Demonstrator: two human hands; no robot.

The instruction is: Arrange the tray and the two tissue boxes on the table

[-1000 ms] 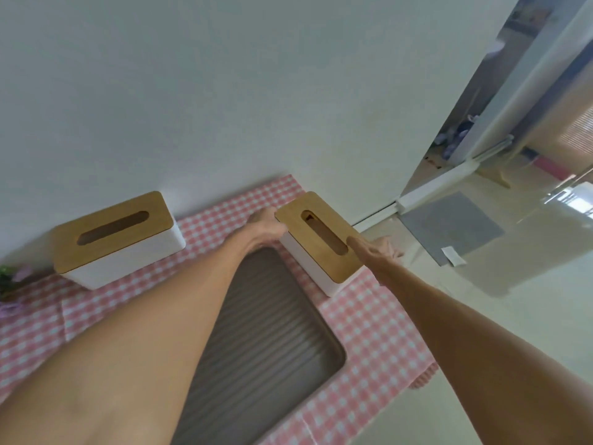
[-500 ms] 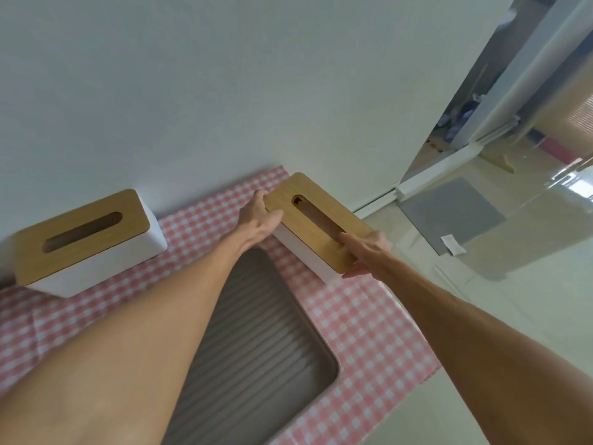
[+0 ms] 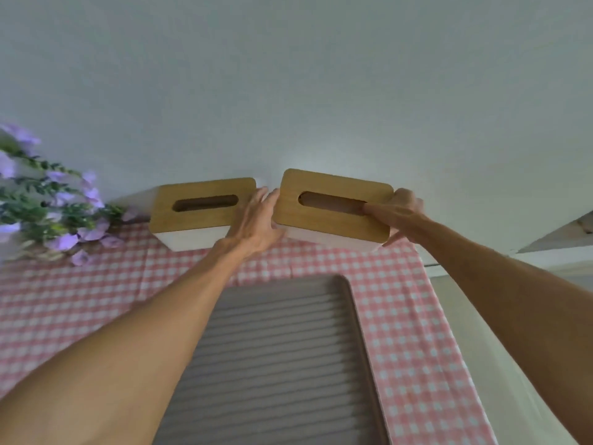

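Both hands, left hand (image 3: 256,224) and right hand (image 3: 399,213), clasp the right tissue box (image 3: 333,208) by its ends beside the left tissue box (image 3: 200,213) near the wall; tray (image 3: 282,364) lies nearer; arranging looks nearly finished.

Right tissue box (image 3: 333,209): lid wood-look, light tan, faint grain, matt; body white, smooth, prob. plastic, low sheen. Left tissue box (image 3: 200,210): same finish, wood-look lid w/ dark slot, white smooth body. Tray (image 3: 282,358): grey-brown, matt, ribbed surface w/ parallel ridges, smooth raised rim; material unclear. Tablecloth (image 3: 401,316): woven cloth, pink/white check, matt, slight creases. Flowers (image 3: 61,216): purple petals, green leaves, look artificial. Wall (image 3: 288,75): white, matt, fine texture.
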